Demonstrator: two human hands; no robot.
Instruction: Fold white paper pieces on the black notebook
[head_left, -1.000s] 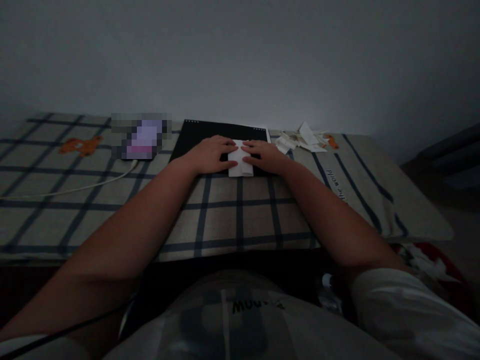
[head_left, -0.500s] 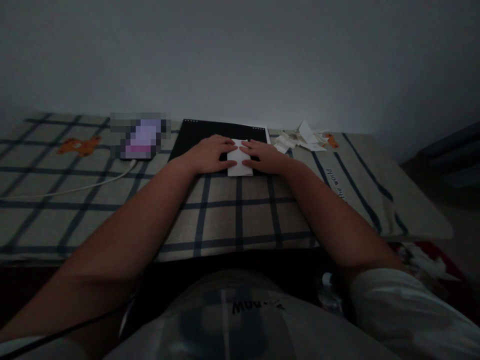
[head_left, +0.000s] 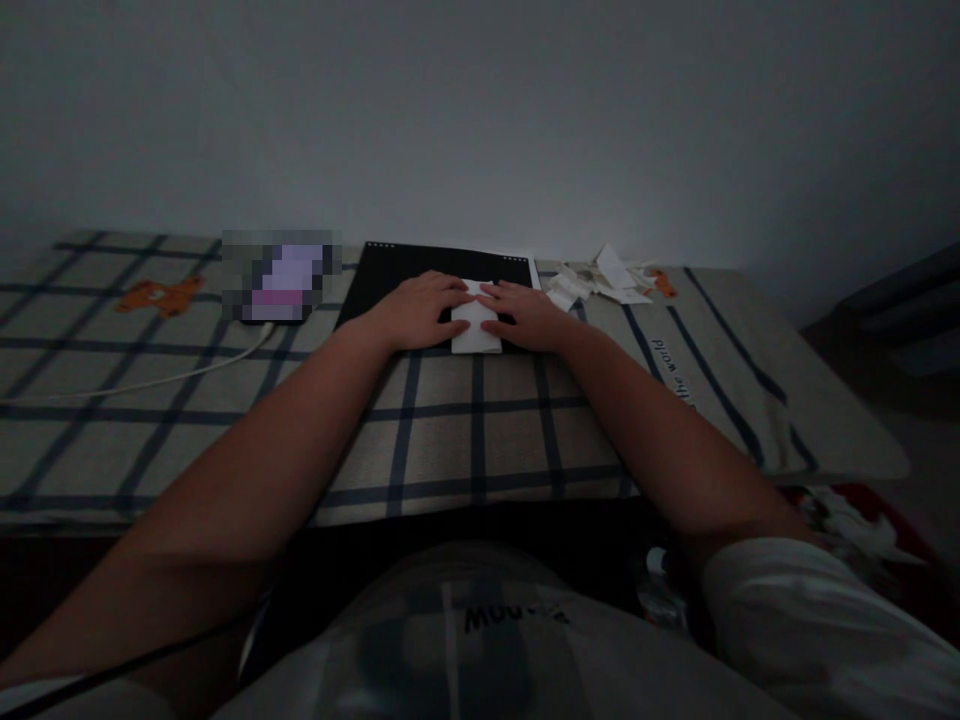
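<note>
A small folded sheet of white paper (head_left: 476, 336) lies on a black notebook or folder (head_left: 442, 260), near its front edge. From the left, my left hand (head_left: 421, 312) rests its fingertips and thumb on the paper's left side. My right hand (head_left: 531, 316) does the same on the right side, fingertips close to those of the other hand. Both hands lie palm down with thumbs apart from the fingers. The paper's front end shows below the thumbs, its layers slightly out of line at the right corner.
A checked cloth (head_left: 442, 450) covers the table against the wall. On the left lies a phone (head_left: 283, 282) with a white cable (head_left: 187, 370). A heap of paper pieces (head_left: 607, 278) sits at the back right. Below the edge are a bottle (head_left: 661, 595) and a red container (head_left: 911, 525).
The folded paper's front end has shifted slightly left, and its lower right corner now shows layers. Both hands stay nearly in place.
</note>
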